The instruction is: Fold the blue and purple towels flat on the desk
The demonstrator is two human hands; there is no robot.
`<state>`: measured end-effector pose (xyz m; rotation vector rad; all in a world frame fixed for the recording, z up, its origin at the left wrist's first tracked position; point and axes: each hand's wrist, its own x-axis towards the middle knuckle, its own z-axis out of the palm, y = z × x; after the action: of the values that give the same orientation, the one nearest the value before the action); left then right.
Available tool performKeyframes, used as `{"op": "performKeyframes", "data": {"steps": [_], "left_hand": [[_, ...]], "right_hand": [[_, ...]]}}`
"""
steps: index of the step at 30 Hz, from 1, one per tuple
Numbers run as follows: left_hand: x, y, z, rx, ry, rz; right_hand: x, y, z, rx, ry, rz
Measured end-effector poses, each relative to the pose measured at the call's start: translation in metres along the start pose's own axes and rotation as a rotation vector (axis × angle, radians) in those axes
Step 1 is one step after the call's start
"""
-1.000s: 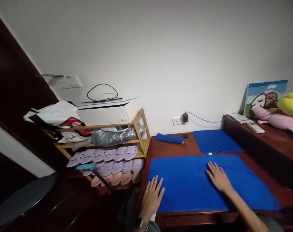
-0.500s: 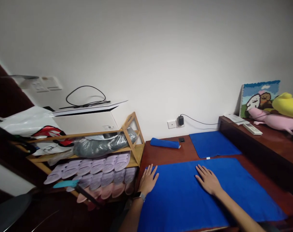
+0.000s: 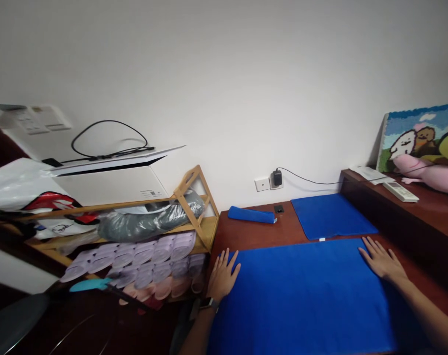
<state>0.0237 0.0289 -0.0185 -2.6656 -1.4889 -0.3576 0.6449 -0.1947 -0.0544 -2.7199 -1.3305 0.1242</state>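
Room: plain pale wall (image 3: 224, 98) behind, wooden rack (image 3: 209, 229) at left with rows of lilac and pink slippers, black charger (image 3: 277, 177) plugged in just above desk level.
Desk (image 3: 257, 234): reddish-brown, bordered on the right by a raised ledge bearing a white remote control (image 3: 400, 192) and a pink plush toy (image 3: 432, 172).
Large blue cloth (image 3: 305, 296): spread almost flat over the nearer part of the desk, between the two hands and below, reaching close to the bottom of view.
Small blue cloth (image 3: 332, 216): flat behind the large one, near the ledge, with a white tag (image 3: 322, 239) at the near edge.
Rolled blue cloth (image 3: 251, 214): towards the wall, apart from both hands.
Left hand (image 3: 223, 277): palm down at the far left corner of the large blue cloth, fingers fanned wide, gripping nothing.
Right hand (image 3: 384, 261): palm down at the far right corner, fingers loosely spread, gripping nothing; firmness of contact impossible to tell.
Step in hand: apparently smoothing the large blue cloth.
Good handling: anchor the left corner lightly, stroke outwards with flat fingers, keep pressure even to avoid pulling askew.
Care point: white tag close to the far edge, easily caught.
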Motion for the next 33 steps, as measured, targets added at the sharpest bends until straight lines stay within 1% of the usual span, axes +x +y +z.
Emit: {"op": "performKeyframes", "data": {"steps": [6, 13, 16, 19, 21, 22, 23, 24, 25, 26, 27, 29, 31, 33], "left_hand": [[-0.001, 0.002, 0.002, 0.008, -0.021, -0.041], [0.002, 0.003, 0.001, 0.015, -0.035, -0.029], [0.003, 0.004, -0.007, 0.034, -0.071, -0.042], [0.005, 0.005, -0.019, 0.069, -0.142, -0.052], [0.007, 0.013, -0.028, 0.086, -0.155, -0.051], [0.007, 0.023, -0.033, 0.086, -0.134, -0.051], [0.006, 0.038, -0.037, 0.078, -0.095, -0.048], [0.005, 0.059, -0.040, 0.059, -0.044, -0.035], [0.002, 0.087, -0.043, 0.026, 0.010, -0.011], [-0.003, 0.120, -0.045, -0.022, 0.058, 0.034], [-0.009, 0.159, -0.046, -0.086, 0.080, 0.124], [-0.023, 0.246, -0.045, -0.254, 0.051, 0.328], [-0.038, 0.332, -0.041, -0.386, -0.042, 0.517], [-0.050, 0.407, -0.034, -0.434, -0.125, 0.696]], "right_hand": [[-0.002, -0.007, -0.006, 0.009, -0.022, 0.018], [-0.004, -0.012, -0.017, 0.007, -0.082, 0.034], [-0.002, -0.013, -0.021, 0.035, -0.091, 0.038], [0.004, -0.006, -0.024, 0.107, -0.117, 0.044], [0.010, 0.002, -0.024, 0.192, -0.132, 0.037], [0.012, 0.006, -0.024, 0.238, -0.127, 0.028], [0.015, 0.011, -0.023, 0.282, -0.112, 0.018], [0.017, 0.015, -0.022, 0.324, -0.088, 0.009], [0.019, 0.019, -0.021, 0.369, -0.065, 0.001], [0.020, 0.022, -0.019, 0.428, -0.045, -0.008], [0.021, 0.025, -0.018, 0.494, -0.031, -0.017], [0.022, 0.030, -0.017, 0.618, -0.023, -0.037], [0.022, 0.032, -0.017, 0.687, -0.018, -0.051], [0.023, 0.033, -0.018, 0.699, -0.008, -0.049]]}}
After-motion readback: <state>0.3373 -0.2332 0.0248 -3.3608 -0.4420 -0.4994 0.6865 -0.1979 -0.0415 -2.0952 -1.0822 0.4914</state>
